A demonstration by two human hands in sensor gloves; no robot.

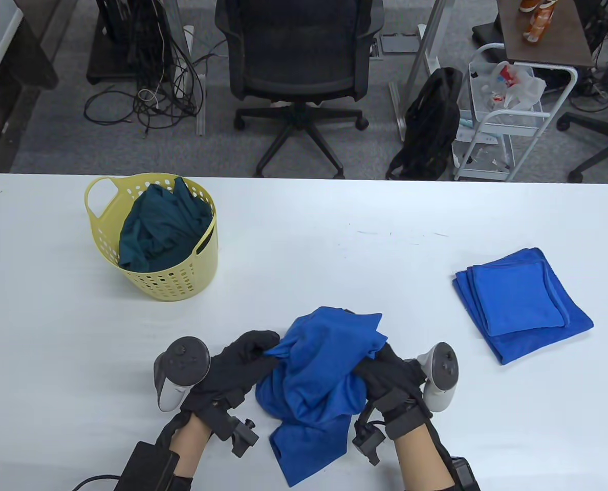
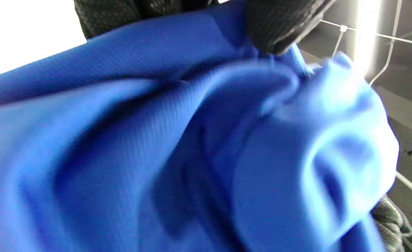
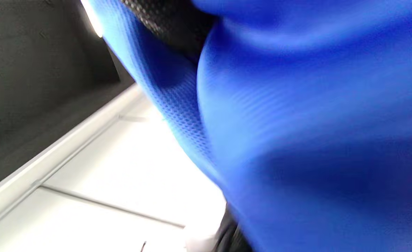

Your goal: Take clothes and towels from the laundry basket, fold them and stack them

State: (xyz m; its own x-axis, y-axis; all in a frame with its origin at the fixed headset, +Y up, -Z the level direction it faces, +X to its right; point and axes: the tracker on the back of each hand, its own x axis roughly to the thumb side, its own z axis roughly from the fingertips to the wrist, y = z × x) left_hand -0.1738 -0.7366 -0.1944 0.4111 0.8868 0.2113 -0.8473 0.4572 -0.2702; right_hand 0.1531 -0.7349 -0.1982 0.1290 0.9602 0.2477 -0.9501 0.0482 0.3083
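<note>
Two hands hold one bunched blue cloth [image 1: 320, 373] at the near edge of the white worktop [image 1: 334, 245]. Far to the left of that cloth, and farther back, stands a yellow basket [image 1: 181, 286] with holes in its wall. A dark green garment [image 1: 160, 230] is stuffed inside, and how much lies under its folds is hidden.

The left hand [image 1: 237, 368] grips the left side of the blue cloth, its fingers curled into the folds so their tips cannot be seen from above. In the left wrist view a black gloved fingertip [image 2: 279, 28] presses down on the cloth [image 2: 177, 147], which fills most of that blurry picture.

The right hand [image 1: 391, 373] grips the right side of the cloth, with its fingers buried under the fabric. The right wrist view is also blurry: the cloth [image 3: 314, 133] covers nearly everything, and only a small dark patch of glove [image 3: 170, 24] peeks out near the top.

Well to the right of the held cloth lie folded blue towels [image 1: 521, 302] in a flat pile. How many are in the pile is hard to tell.
</note>
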